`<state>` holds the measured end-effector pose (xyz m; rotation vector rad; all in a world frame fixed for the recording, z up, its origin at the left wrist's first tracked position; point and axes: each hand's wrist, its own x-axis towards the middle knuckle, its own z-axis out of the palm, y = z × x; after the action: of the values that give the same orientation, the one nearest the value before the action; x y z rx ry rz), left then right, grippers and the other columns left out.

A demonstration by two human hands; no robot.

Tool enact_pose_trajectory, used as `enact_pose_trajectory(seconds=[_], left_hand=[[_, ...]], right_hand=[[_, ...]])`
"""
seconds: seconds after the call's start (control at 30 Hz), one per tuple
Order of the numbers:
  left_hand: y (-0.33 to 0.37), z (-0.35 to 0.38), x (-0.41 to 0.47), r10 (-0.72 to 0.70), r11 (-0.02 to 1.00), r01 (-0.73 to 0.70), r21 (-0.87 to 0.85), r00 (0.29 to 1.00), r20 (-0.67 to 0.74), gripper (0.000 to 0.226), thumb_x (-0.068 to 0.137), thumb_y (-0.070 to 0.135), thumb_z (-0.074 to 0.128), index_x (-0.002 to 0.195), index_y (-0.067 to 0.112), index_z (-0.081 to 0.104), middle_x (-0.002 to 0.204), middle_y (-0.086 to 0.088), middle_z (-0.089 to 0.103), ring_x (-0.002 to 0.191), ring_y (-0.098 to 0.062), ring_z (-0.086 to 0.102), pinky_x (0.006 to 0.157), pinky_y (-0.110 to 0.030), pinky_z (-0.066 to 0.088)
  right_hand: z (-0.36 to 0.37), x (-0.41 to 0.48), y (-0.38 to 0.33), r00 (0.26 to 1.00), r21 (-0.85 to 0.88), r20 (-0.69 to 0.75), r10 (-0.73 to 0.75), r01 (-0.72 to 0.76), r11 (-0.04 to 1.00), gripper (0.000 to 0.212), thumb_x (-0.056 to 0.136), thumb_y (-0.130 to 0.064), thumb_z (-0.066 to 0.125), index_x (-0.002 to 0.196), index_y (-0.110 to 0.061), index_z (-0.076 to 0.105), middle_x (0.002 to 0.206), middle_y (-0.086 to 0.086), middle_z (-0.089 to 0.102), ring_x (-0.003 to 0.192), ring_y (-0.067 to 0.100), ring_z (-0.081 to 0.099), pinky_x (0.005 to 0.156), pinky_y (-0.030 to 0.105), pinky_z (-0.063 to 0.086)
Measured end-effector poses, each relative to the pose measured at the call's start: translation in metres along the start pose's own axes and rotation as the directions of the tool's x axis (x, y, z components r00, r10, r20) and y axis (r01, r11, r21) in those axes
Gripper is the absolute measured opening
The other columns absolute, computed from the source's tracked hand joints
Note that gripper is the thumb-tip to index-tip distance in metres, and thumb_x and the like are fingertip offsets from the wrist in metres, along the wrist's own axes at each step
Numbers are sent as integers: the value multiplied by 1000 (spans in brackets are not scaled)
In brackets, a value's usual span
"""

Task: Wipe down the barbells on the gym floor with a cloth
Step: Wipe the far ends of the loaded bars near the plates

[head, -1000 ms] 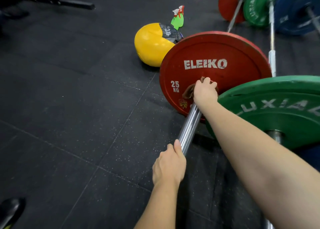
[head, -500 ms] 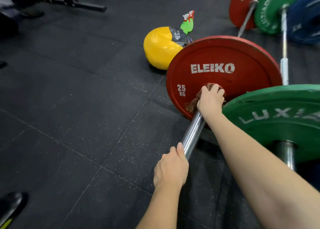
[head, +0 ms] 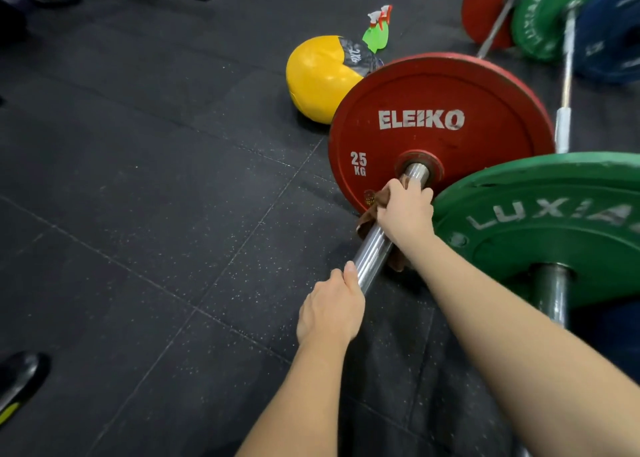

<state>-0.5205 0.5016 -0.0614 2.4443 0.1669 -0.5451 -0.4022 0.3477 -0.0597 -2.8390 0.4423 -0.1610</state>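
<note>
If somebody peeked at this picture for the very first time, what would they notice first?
Probably the big round red weight plate marked ELEIKO 25 KG, right of the middle. Just below its hub, the right hand grips a brown cloth around the shiny steel barbell sleeve, and the left hand holds the sleeve's near end. The round yellow ball behind the plate is bright too.

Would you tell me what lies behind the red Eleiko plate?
A yellow ball and green spray bottle sit behind the red plate; its rim hides the ball's right side.
</note>
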Motion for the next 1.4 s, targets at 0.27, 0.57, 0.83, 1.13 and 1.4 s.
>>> enact_pose_trajectory(seconds=[0.27, 0.57, 0.83, 1.13, 1.4], left_hand=[[-4, -3, 5, 25, 999, -26, -47, 1000, -12, 61, 109, 48, 14, 131, 11, 56, 125, -16, 65, 113, -36, 60, 93, -45, 46], [2, -3, 0, -4, 999, 3, -49, 1000, -25, 59, 110, 38, 9, 138, 14, 56, 133, -10, 64, 107, -25, 57, 89, -38, 40], [1, -5, 1, -24, 997, 23, -68, 1000, -14, 62, 110, 43, 10, 140, 15, 56, 137, -10, 62, 123, -30, 57, 99, -43, 41], [1, -5, -4, 60, 998, -59, 33, 997, -45, 50, 110, 26, 19, 157, 12, 24, 141, -14, 56, 119, -31, 58, 93, -42, 47], [2, -17, -5, 14, 1000, -14, 1, 1000, 15, 52, 110, 28, 13, 161, 16, 16, 147, -14, 51, 131, -34, 49, 103, -46, 42]], right_hand=[[4, -67, 0, 995, 214, -36, -88, 94, 972, 24, 94, -35, 66, 113, -22, 60, 117, 5, 51, 103, 28, 45, 86, 35, 38], [-4, -41, 5, 996, 152, -1, -94, 93, 984, 27, 98, -48, 59, 110, -24, 61, 116, 6, 56, 106, 30, 51, 81, 42, 52], [4, -91, 0, 991, 267, -36, -127, 132, 954, 24, 97, -46, 62, 107, -24, 59, 110, 2, 53, 103, 24, 50, 78, 34, 46], [-1, -49, 12, 994, 102, -30, -109, 111, 989, 30, 100, -54, 53, 110, -25, 56, 115, 8, 48, 104, 31, 47, 72, 41, 48], [4, -112, -2, 986, 219, 11, -169, 162, 962, 22, 100, -46, 58, 105, -25, 54, 108, 0, 44, 99, 21, 40, 71, 37, 45]])
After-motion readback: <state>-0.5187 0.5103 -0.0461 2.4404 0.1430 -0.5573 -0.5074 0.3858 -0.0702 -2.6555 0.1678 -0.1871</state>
